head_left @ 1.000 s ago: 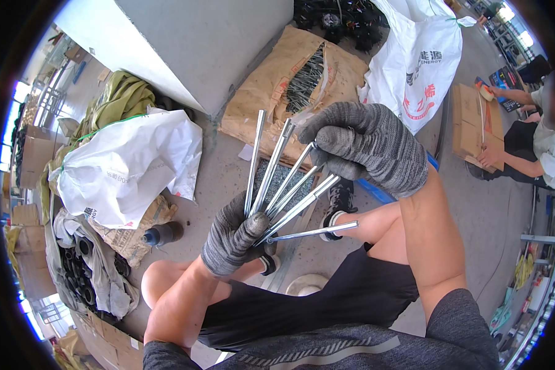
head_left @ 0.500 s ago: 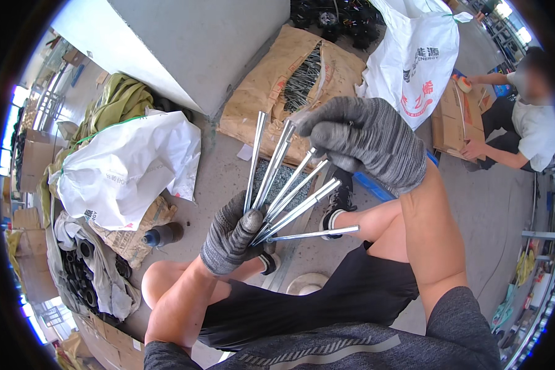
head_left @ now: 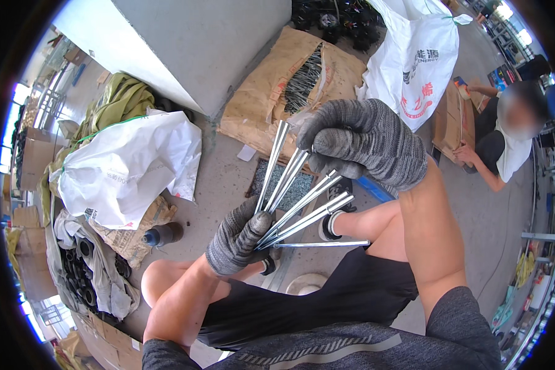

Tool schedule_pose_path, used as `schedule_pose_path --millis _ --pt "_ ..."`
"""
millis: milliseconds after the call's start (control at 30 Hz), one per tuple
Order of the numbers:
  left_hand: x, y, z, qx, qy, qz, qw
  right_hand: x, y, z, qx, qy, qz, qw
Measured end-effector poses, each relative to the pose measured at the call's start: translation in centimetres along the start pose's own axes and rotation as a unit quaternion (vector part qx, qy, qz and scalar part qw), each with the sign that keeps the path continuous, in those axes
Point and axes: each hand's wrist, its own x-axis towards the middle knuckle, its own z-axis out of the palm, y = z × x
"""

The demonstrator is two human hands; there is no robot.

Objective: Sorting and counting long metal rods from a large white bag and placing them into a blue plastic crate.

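My left hand (head_left: 235, 237), in a grey knitted glove, is closed round the lower ends of several long, shiny metal rods (head_left: 308, 214). They fan out up and to the right, with one lying nearly level below the others. My right hand (head_left: 370, 140), gloved alike, is closed at the upper ends of the rods, thumb pressed to the fingers. Its fingertips meet the top of one rod; whatever is between them is hidden. Beneath the rods, a shallow tray of small metal pieces (head_left: 282, 185) sits on the floor, partly covered.
A torn brown sack (head_left: 253, 102) of metal rods lies ahead. White sacks (head_left: 132, 169) (head_left: 413, 68) stand left and right of it. A dark bottle (head_left: 164, 234) lies on the left. At right, a person (head_left: 515, 135) handles a cardboard box (head_left: 453, 126).
My left hand and the rods have shifted slightly right and down, bringing the rod tops closer under my right hand. The person at right has leaned lower over the box.
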Motion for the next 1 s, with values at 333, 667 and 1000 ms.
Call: schedule_pose_path --millis 333,667,1000 --pt "0.2 0.2 1.3 0.094 0.025 0.098 0.990 -0.3 -1.0 0.2 -0.054 -0.016 0.070 0.996" --pt "-0.2 -0.3 -0.5 0.059 -0.039 0.032 0.997 -0.2 0.1 0.0 -0.051 0.020 0.021 0.998" --pt "-0.5 1.2 0.5 -0.056 -0.068 0.041 0.995 -0.2 0.5 -0.5 0.033 0.057 0.037 0.997"
